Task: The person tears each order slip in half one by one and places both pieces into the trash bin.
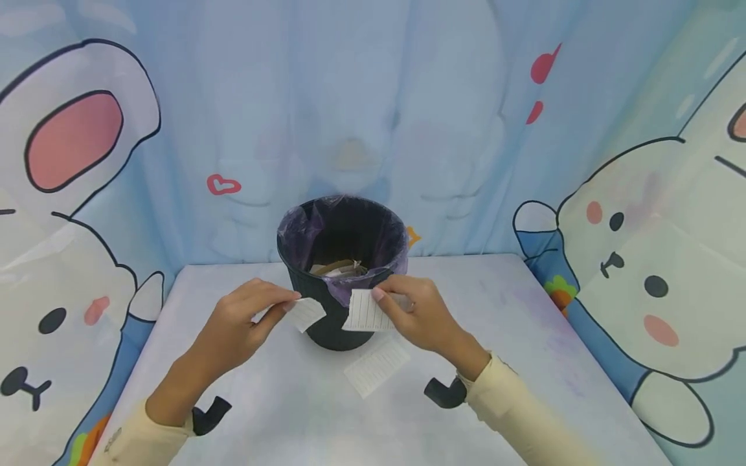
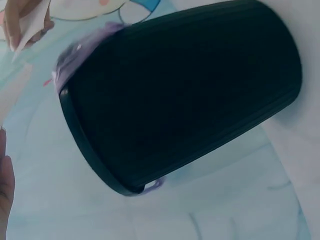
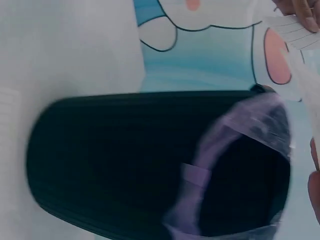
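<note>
My left hand [image 1: 236, 323] pinches a small torn piece of lined paper [image 1: 307, 314] between thumb and fingers. Opposite it, the right hand [image 1: 422, 317] grips a larger lined piece [image 1: 366, 312] with ragged edges. A gap separates the two pieces. Both are held before a dark trash bin [image 1: 335, 333], just below its rim in the head view. A thin purple bag [image 1: 300, 236] lines the bin and folds over the rim. In the left wrist view the paper in the right hand [image 2: 31, 25] shows edge-on beyond the bin.
Another lined sheet [image 1: 377, 369] lies flat on the white table [image 1: 274, 414], in front of the bin. Some pale and brownish scraps [image 1: 338, 268] sit inside the bin. Behind the table hangs a blue curtain [image 1: 350, 97] printed with cartoon rabbits.
</note>
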A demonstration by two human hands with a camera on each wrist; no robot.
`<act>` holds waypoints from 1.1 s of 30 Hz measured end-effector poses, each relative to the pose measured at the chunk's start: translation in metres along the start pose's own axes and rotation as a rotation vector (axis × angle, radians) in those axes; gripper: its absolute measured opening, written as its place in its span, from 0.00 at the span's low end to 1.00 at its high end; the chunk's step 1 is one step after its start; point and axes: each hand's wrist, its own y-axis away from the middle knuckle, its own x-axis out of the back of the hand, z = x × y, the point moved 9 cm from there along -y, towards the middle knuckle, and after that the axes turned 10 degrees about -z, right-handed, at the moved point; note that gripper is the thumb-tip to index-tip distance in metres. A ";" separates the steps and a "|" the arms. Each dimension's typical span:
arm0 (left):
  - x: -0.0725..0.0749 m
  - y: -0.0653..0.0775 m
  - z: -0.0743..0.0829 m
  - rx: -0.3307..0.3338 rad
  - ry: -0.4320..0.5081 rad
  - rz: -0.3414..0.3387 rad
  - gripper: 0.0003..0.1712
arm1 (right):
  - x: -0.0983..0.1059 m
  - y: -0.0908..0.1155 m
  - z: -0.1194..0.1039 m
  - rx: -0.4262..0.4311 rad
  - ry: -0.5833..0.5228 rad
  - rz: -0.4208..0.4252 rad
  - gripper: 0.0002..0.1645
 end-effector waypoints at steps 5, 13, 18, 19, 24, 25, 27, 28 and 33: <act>0.015 -0.018 -0.014 0.034 -0.003 0.083 0.20 | 0.030 -0.028 0.006 -0.066 0.049 0.074 0.06; 0.016 -0.026 -0.049 0.230 0.038 0.199 0.16 | 0.037 -0.056 0.030 -0.167 0.071 0.106 0.12; 0.000 -0.022 -0.070 0.335 0.071 0.186 0.13 | 0.021 -0.062 0.042 -0.192 0.058 0.072 0.12; -0.003 -0.021 -0.072 0.345 0.068 0.180 0.13 | 0.017 -0.063 0.043 -0.184 0.057 0.065 0.12; -0.009 -0.025 -0.075 0.341 0.054 0.170 0.12 | 0.010 -0.071 0.041 -0.119 0.045 0.049 0.10; -0.009 -0.027 -0.074 0.334 0.057 0.167 0.12 | 0.010 -0.073 0.040 -0.111 0.043 0.044 0.10; -0.012 -0.031 -0.075 0.325 0.060 0.157 0.11 | 0.010 -0.076 0.041 -0.102 0.053 0.025 0.11; -0.013 -0.033 -0.075 0.322 0.061 0.150 0.11 | 0.010 -0.077 0.041 -0.103 0.061 0.009 0.11; -0.021 -0.041 -0.080 0.329 0.051 0.107 0.11 | 0.009 -0.081 0.048 -0.128 0.092 -0.080 0.16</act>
